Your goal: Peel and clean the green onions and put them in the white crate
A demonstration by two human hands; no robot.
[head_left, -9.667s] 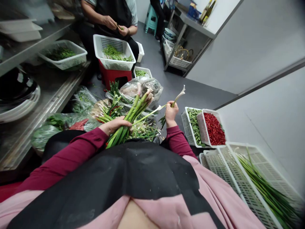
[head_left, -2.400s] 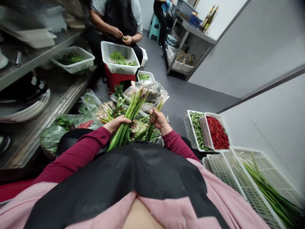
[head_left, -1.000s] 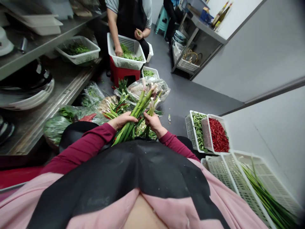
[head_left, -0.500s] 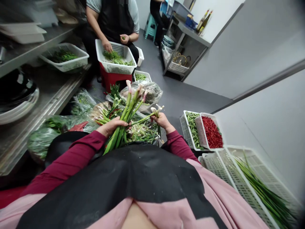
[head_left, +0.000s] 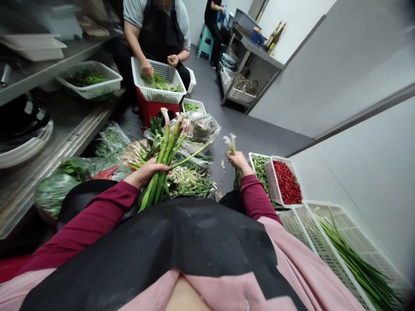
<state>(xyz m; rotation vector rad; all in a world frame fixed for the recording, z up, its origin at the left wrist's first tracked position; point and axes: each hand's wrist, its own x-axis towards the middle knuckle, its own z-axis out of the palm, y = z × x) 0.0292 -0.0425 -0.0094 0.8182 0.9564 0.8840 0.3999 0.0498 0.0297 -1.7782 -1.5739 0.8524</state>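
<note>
My left hand is wrapped round a bunch of green garlic, pale pinkish bulbs upward and green leaves hanging toward my apron. One thin stalk sticks out of the bunch to the right. Apart from it, on the right, my right hand is closed round a smaller bunch of green garlic. White root ends show above that hand, slightly blurred, and dark leaves hang below. Beneath and between the hands lies a heap of trimmings and loose greens on the floor.
White baskets of red chillies, green pods and long green stalks stand right. Bagged greens and a metal shelf are left. Ahead, a seated person works over a white basket on a red stool.
My right hand has moved right, away from the left-hand bunch, carrying its stalks along. My left hand with its bunch has shifted slightly left.
</note>
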